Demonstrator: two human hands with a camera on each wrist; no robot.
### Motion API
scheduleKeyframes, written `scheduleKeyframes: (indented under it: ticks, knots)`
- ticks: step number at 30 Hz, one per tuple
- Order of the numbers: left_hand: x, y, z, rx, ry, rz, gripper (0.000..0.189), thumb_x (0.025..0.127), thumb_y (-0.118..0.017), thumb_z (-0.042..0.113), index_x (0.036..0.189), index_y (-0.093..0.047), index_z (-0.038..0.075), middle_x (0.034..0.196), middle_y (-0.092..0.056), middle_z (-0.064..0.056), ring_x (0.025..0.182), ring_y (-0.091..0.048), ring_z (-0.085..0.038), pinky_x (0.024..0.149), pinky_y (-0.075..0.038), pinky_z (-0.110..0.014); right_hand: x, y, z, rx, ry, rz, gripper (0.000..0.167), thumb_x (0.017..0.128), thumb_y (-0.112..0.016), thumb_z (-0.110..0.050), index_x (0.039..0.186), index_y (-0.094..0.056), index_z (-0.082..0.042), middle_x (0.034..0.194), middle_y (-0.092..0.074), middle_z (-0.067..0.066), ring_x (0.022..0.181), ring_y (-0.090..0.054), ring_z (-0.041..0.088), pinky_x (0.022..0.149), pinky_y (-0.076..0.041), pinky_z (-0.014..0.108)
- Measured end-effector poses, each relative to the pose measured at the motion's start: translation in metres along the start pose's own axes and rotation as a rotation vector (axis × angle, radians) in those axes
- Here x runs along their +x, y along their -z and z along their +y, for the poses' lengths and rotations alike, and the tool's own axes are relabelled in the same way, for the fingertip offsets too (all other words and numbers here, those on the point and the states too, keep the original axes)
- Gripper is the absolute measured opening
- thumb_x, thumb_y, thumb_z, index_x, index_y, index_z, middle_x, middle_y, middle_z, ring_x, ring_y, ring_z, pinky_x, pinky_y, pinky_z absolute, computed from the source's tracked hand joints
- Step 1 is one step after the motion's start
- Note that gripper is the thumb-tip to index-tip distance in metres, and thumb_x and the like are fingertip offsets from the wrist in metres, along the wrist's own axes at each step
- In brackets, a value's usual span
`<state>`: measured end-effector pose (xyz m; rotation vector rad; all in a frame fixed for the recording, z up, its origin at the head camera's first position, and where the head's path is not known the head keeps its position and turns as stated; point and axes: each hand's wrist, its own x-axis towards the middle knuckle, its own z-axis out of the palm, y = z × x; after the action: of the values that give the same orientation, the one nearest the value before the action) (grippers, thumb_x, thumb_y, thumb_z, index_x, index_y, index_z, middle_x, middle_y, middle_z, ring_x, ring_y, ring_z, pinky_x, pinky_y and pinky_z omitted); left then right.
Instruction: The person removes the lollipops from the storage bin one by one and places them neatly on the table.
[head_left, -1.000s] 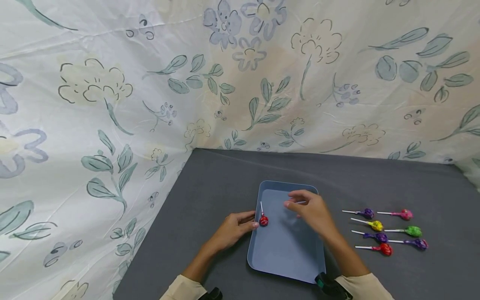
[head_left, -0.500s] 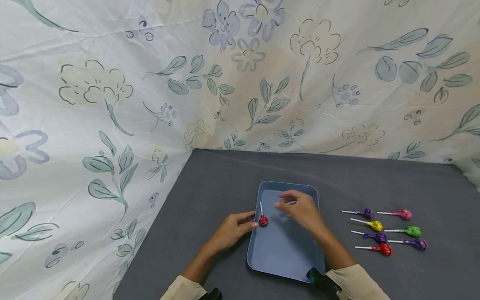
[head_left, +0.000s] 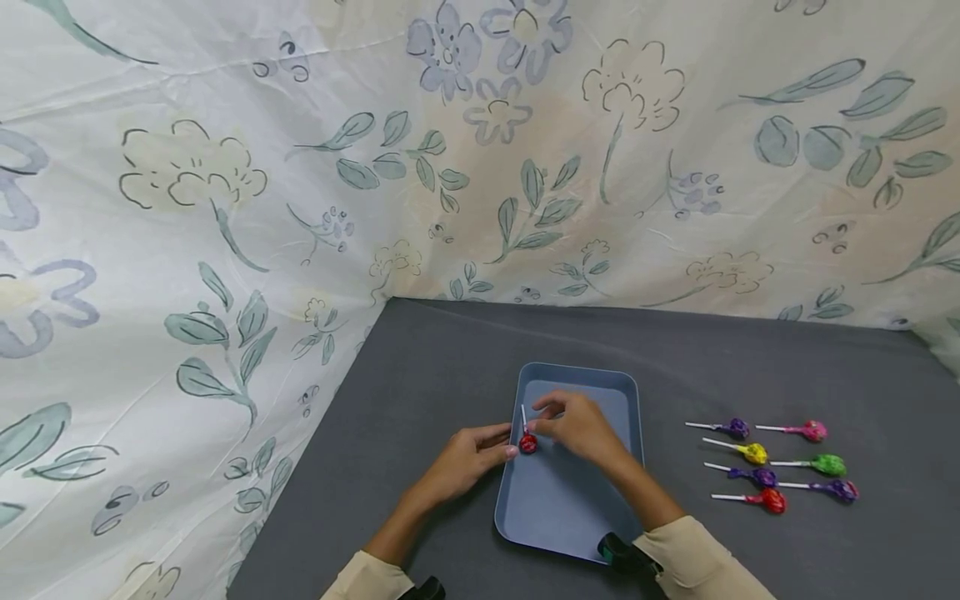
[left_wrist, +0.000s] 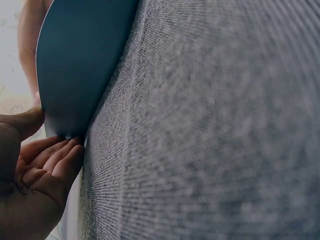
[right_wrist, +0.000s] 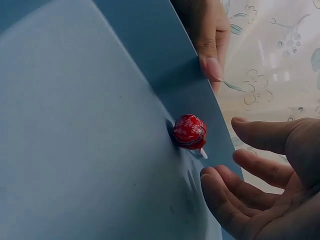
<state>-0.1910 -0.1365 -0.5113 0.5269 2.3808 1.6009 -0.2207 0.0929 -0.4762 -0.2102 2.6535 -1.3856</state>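
A blue tray (head_left: 570, 517) lies on the grey cloth, with a red-wrapped lollipop (head_left: 528, 443) inside against its left wall, white stick pointing away. My left hand (head_left: 471, 457) grips the tray's left edge; in the left wrist view the thumb (left_wrist: 34, 120) is at the rim and the fingers (left_wrist: 59, 159) touch the outer wall. Over the tray, my right hand (head_left: 576, 427) reaches to the lollipop. In the right wrist view its fingers (right_wrist: 245, 192) and thumb are spread beside the red lollipop (right_wrist: 190, 132), with a gap between them and the candy.
Right of the tray lie several lollipops: purple (head_left: 738, 429), pink (head_left: 814, 431), yellow (head_left: 754, 453), green (head_left: 829, 464) and another red one (head_left: 772, 500). A floral curtain (head_left: 480, 208) rises behind and to the left of the grey table (head_left: 442, 367).
My right hand has moved left across the tray to just beside the red lollipop. The left hand, tray and lollipops stay where they were.
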Motion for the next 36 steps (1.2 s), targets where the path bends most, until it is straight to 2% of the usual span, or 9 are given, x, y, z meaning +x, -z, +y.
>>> scheduleKeyframes:
  ticks: [4,11,16,20,25,29,36]
  knots:
    - [0.0,0.0,-0.001,0.0,-0.008,-0.005,0.05,0.105,-0.07,0.025,0.147,-0.061,-0.001,0.146,-0.064,-0.017,0.131,-0.066,-0.028,0.107,-0.056,-0.039,0.001,-0.004,-0.001,-0.006,0.029,-0.018,0.026,0.089,-0.086,-0.018,0.111,-0.078,-0.007,0.09,-0.073,0.002,0.074,-0.063,0.016,0.064,-0.051,0.031]
    - [0.0,-0.003,-0.003,-0.01,-0.013,-0.014,0.05,0.105,-0.07,0.027,0.146,-0.062,0.0,0.143,-0.067,-0.014,0.129,-0.067,-0.024,0.104,-0.056,-0.028,0.003,-0.01,-0.001,-0.012,0.091,-0.054,0.019,0.083,-0.088,-0.01,0.098,-0.077,-0.004,0.08,-0.069,-0.001,0.072,-0.059,0.013,0.063,-0.048,0.03]
    - [0.001,-0.002,-0.003,-0.015,-0.014,-0.014,0.05,0.105,-0.07,0.026,0.146,-0.061,-0.003,0.144,-0.066,-0.017,0.131,-0.066,-0.028,0.105,-0.056,-0.031,0.003,-0.011,0.0,-0.028,0.138,-0.081,0.019,0.08,-0.09,-0.008,0.09,-0.075,-0.004,0.074,-0.068,-0.002,0.069,-0.058,0.011,0.063,-0.045,0.028]
    - [0.0,-0.002,-0.002,-0.018,-0.005,-0.008,0.05,0.105,-0.071,0.025,0.146,-0.061,-0.002,0.145,-0.065,-0.017,0.131,-0.066,-0.028,0.107,-0.056,-0.035,0.002,-0.013,0.0,-0.035,0.144,-0.1,0.02,0.077,-0.09,-0.007,0.088,-0.073,-0.004,0.072,-0.067,-0.002,0.068,-0.057,0.011,0.062,-0.044,0.028]
    - [0.0,-0.001,-0.001,-0.024,-0.003,-0.003,0.049,0.105,-0.071,0.024,0.146,-0.062,-0.001,0.145,-0.065,-0.017,0.131,-0.066,-0.027,0.106,-0.056,-0.034,0.002,-0.014,-0.002,-0.048,0.113,-0.106,0.023,0.076,-0.089,-0.007,0.091,-0.072,-0.006,0.074,-0.07,-0.001,0.068,-0.06,0.012,0.062,-0.045,0.029]
    - [0.001,-0.001,-0.001,-0.035,-0.013,-0.008,0.049,0.105,-0.07,0.023,0.146,-0.061,-0.002,0.145,-0.065,-0.018,0.131,-0.066,-0.028,0.105,-0.056,-0.032,0.0,-0.013,-0.006,-0.054,0.074,-0.063,0.029,0.077,-0.09,-0.011,0.097,-0.068,-0.008,0.074,-0.069,-0.002,0.066,-0.06,0.014,0.06,-0.045,0.03]
    - [0.002,-0.001,-0.005,-0.015,-0.018,-0.006,0.05,0.105,-0.07,0.024,0.146,-0.061,-0.003,0.146,-0.064,-0.019,0.131,-0.065,-0.03,0.105,-0.057,-0.035,-0.006,-0.003,-0.014,0.012,0.043,-0.026,0.038,0.079,-0.087,-0.006,0.108,-0.064,-0.004,0.081,-0.069,0.003,0.068,-0.06,0.016,0.06,-0.047,0.03]
